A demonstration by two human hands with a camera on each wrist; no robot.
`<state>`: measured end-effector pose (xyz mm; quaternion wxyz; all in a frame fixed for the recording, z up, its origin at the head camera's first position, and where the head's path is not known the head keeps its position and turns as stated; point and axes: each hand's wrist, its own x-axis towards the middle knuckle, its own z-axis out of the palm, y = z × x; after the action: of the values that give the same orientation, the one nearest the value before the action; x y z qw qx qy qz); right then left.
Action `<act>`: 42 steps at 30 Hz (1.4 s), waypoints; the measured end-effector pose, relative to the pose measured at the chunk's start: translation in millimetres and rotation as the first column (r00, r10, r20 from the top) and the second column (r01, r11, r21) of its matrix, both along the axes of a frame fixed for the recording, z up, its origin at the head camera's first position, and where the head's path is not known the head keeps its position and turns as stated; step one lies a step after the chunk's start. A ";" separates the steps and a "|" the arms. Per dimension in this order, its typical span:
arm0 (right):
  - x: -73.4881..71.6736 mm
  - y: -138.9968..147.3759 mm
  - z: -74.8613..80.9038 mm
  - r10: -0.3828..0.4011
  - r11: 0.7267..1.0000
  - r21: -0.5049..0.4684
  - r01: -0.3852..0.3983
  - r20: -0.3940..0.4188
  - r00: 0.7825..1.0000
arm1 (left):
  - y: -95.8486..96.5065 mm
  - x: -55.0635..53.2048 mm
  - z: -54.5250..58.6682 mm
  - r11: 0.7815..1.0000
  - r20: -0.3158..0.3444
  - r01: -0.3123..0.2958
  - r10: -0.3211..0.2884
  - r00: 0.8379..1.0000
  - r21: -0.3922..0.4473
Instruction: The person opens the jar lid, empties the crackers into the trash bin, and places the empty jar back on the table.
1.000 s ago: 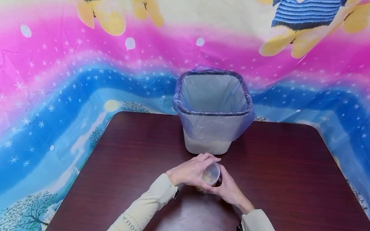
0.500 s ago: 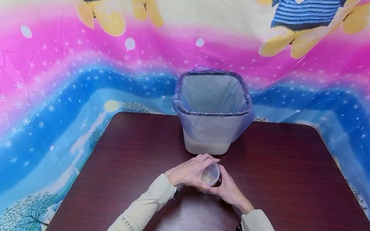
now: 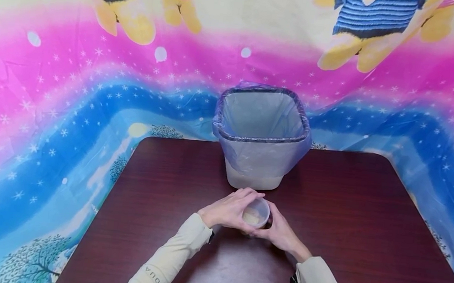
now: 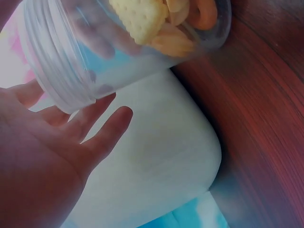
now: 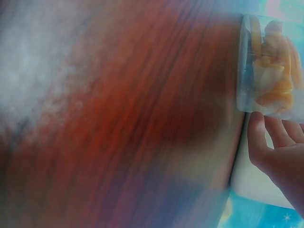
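A clear plastic jar [image 3: 256, 213] stands between my two hands, over the table in front of the bin. Inside it the left wrist view shows a pale dotted cracker [image 4: 140, 19] and orange-brown snack pieces [image 4: 173, 42]. My left hand [image 3: 226, 210] curls around the jar's top, by the ribbed band [image 4: 54, 57]. From the other side my right hand [image 3: 282, 232] grips the jar, its thumb meeting the left thumb at the near side. Whether a lid covers the mouth I cannot tell. The right wrist view catches the jar's lower part above my fingers.
A white bin [image 3: 254, 180] lined with a purple-tinted bag [image 3: 260, 156] stands just beyond my hands. The dark red-brown table [image 3: 351, 217] extends to both sides. Behind it hangs a printed cloth [image 3: 202, 57] with snowflakes and bear figures.
My left hand has shifted slightly to the left around the jar's top, and more of the round top shows. My right hand stays where it was.
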<state>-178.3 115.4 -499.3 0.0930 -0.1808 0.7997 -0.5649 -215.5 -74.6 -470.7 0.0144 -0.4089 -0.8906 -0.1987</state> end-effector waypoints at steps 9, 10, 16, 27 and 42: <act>0.4 0.1 1.8 -0.008 1.000 0.002 0.008 0.009 1.000 | -9.0 1.0 -0.1 0.999 0.058 -0.028 0.027 0.998 0.017; -0.2 0.2 0.3 -0.011 1.000 0.000 0.011 0.005 1.000 | -10.2 1.2 0.0 0.999 0.066 -0.030 0.029 0.997 0.020; -8.2 1.9 -17.4 -0.031 1.000 -0.004 0.031 -0.020 0.999 | -18.2 1.0 -0.2 0.999 0.073 -0.042 0.041 0.997 0.024; -12.7 2.6 -31.4 -0.054 0.999 0.003 0.054 -0.034 0.998 | -33.4 0.8 3.6 0.997 0.092 -0.066 0.061 0.994 0.051; -12.1 1.3 -35.2 -0.057 0.998 0.012 0.058 -0.031 0.998 | -38.3 1.6 2.1 0.993 0.125 -0.105 0.096 0.987 0.062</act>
<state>-190.4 116.7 -534.5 0.0656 -0.1658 0.8095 -0.5594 -213.9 -112.8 -468.6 -0.0159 -0.3499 -0.9019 -0.2529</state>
